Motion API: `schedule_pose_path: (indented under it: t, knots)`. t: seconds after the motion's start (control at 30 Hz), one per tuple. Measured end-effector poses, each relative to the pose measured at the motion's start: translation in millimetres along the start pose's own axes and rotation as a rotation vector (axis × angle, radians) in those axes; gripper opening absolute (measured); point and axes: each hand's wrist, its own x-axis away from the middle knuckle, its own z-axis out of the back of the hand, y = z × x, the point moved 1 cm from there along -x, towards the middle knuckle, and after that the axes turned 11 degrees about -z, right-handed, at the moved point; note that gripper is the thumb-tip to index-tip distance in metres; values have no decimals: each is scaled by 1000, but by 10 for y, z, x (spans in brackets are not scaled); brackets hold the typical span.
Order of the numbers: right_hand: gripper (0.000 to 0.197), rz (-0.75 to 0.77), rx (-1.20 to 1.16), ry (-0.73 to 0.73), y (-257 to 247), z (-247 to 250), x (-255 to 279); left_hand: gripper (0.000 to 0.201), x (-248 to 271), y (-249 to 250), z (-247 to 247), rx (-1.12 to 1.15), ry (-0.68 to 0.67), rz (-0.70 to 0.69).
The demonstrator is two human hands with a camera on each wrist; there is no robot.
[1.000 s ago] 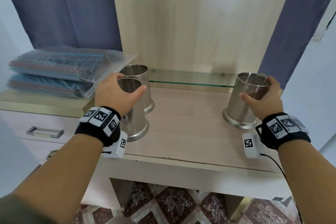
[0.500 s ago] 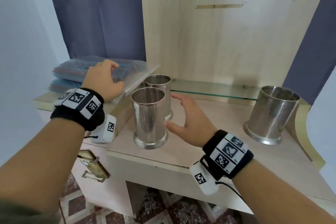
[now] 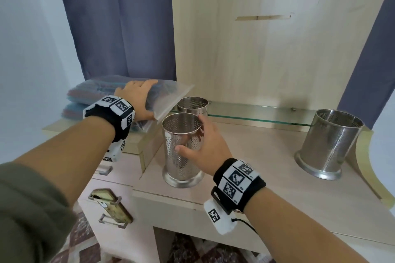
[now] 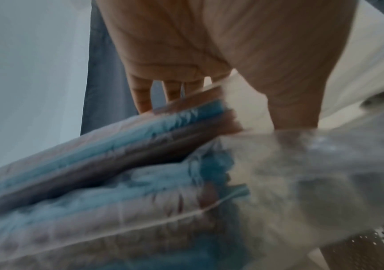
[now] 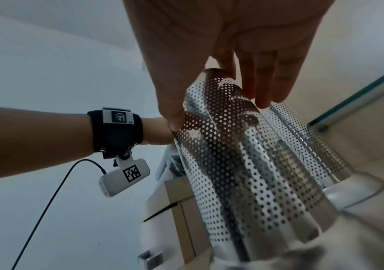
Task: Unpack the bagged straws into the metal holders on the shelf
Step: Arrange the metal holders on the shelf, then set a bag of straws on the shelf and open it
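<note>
Two clear bags of blue and red straws are stacked on the raised ledge at left. My left hand (image 3: 141, 100) lies on the top bag (image 3: 168, 100), fingers over it and thumb under its loose edge; the left wrist view shows the bag (image 4: 140, 164) between fingers and thumb (image 4: 297, 109). The lower bag (image 3: 72, 111) stays flat. Three perforated metal holders stand upright on the shelf. My right hand (image 3: 201, 136) is curled round the front left holder (image 3: 181, 162), thumb on its near wall (image 5: 174, 124), fingers at the rim. A second holder (image 3: 192, 104) stands just behind, a third (image 3: 329, 145) far right.
The wooden shelf (image 3: 256, 166) runs between the holders, with a low glass ledge (image 3: 256, 113) along its back panel. Drawers with metal handles (image 3: 111, 222) sit below the left ledge. Dark curtains hang on both sides.
My left hand left the front holder and went onto the top straw bag. My right hand let go of the far right holder and crossed to the front left one.
</note>
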Motion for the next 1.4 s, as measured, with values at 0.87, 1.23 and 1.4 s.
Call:
schedule_pose_path:
  t: [0.87,1.23,1.4]
  knots:
    - [96,-34,71,-121,-86,79,-56,98,-124,-20,535,-128,164,-170]
    - [89,89,-441,-169,-706,1033,-253,25,84,892,1796,806,578,-275]
    - [86,348,-711,92,-748,1484,-63,81,523,1370,1886,667,741,-697]
